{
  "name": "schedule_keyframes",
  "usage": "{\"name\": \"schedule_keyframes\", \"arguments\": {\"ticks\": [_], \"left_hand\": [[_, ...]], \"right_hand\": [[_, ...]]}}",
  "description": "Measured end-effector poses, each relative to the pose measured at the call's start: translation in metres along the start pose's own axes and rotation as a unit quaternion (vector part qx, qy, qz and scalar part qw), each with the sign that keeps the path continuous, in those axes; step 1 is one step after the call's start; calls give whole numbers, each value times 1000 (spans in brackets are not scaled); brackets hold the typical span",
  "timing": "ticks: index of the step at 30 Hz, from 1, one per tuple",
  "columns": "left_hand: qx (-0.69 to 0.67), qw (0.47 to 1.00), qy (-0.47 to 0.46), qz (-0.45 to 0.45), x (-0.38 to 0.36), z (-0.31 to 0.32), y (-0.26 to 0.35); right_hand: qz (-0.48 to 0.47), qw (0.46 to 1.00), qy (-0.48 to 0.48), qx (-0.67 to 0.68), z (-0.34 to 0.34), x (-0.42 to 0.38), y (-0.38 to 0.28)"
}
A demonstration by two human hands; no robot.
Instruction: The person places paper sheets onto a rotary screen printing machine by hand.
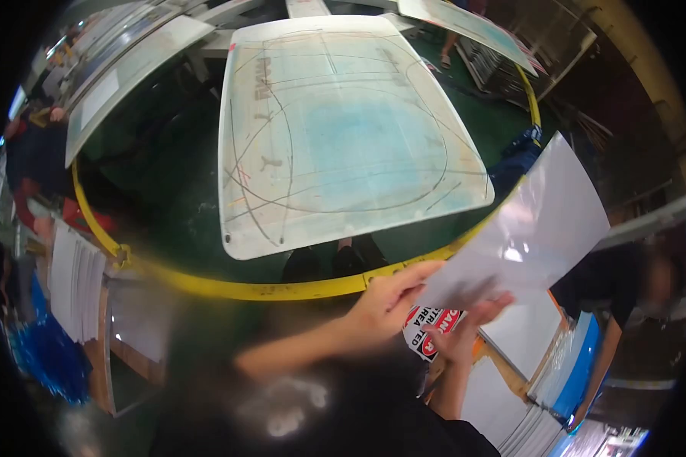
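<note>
A glossy, whitish plastic sheet [545, 221] slants up to the right, bright reflections across its face. My left hand [392, 301] pinches the sheet's lower left corner between thumb and fingers. Close under its bottom edge is my right hand [472, 324], palm up with the fingers stretched out and the fingertips right at the sheet. Below and between my hands shows a red, black and white printed sign [431, 329] with "DANGER" and "RESTRICTED AREA" lettering, partly covered by my right hand. In front of me lies a large white board [351, 152] with a pale blue middle and dark drawn lines.
A yellow ring rail [282, 290] curves between me and the board. More boards [141, 72] radiate at the upper left and the upper right. Stacked white sheets [76, 282] stand at left, others [503, 396] at lower right. Another person's arm [602, 365] hangs at right.
</note>
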State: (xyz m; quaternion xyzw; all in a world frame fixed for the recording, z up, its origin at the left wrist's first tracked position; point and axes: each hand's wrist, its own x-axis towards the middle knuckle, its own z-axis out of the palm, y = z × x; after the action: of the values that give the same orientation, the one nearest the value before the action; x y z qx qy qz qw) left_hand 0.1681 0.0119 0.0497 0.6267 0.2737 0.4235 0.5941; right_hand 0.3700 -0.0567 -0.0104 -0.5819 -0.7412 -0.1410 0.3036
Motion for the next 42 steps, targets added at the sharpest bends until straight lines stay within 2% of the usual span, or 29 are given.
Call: {"name": "schedule_keyframes", "arguments": {"ticks": [2, 3, 4, 5, 6, 7, 9, 11, 12, 13, 15, 16, 18, 22, 24, 28, 31, 42], "left_hand": [[8, 997, 56, 44, -10, -31, 0], [14, 993, 87, 83, -15, -48, 0], [-80, 991, 98, 46, -20, -62, -3], [-114, 987, 112, 29, -23, -78, -4], [-145, 982, 123, 10, -16, -76, -8], [-181, 974, 135, -5, -18, -87, -10], [-155, 974, 166, -17, -14, -106, -14], [-153, 974, 166, -2, -6, -125, -20], [-127, 973, 193, -18, -1, -133, -19], [-102, 970, 218, -36, 4, -144, -15], [104, 969, 222, 1, 9, -176, -19], [194, 956, 220, 4, 8, -196, -21], [367, 908, 203, 4, 6, -234, -26], [557, 814, 156, -53, 15, -294, -38], [619, 769, 139, -74, 19, -315, -47], [692, 708, 111, -84, 20, -346, -64], [712, 688, 104, -99, 19, -350, -71], [714, 684, 124, -84, 15, -350, -84]], "right_hand": [[129, 979, 155, 31, 6, 22, 14], [143, 977, 154, -41, 2, 32, 29], [156, 969, 154, -112, -2, 39, 45], [217, 959, 152, -99, 0, 43, 58], [269, 951, 145, -52, 2, 43, 86], [269, 946, 150, 103, 10, 53, 95], [354, 904, 114, 212, 36, 64, 117], [350, 905, 92, 222, 61, 98, 102], [302, 924, 85, 218, 78, 108, 109], [318, 927, 58, 190, 83, 127, 94], [314, 938, 17, 149, 107, 152, 79], [305, 931, 34, 198, 120, 165, 68], [293, 908, 67, 291, 144, 184, 48], [292, 944, 0, 155, 172, 217, 22], [293, 943, -41, 155, 183, 230, 14], [278, 951, -66, 119, 199, 244, -1], [274, 953, -76, 105, 200, 252, -9], [278, 952, -94, 92, 208, 249, -9]]}}
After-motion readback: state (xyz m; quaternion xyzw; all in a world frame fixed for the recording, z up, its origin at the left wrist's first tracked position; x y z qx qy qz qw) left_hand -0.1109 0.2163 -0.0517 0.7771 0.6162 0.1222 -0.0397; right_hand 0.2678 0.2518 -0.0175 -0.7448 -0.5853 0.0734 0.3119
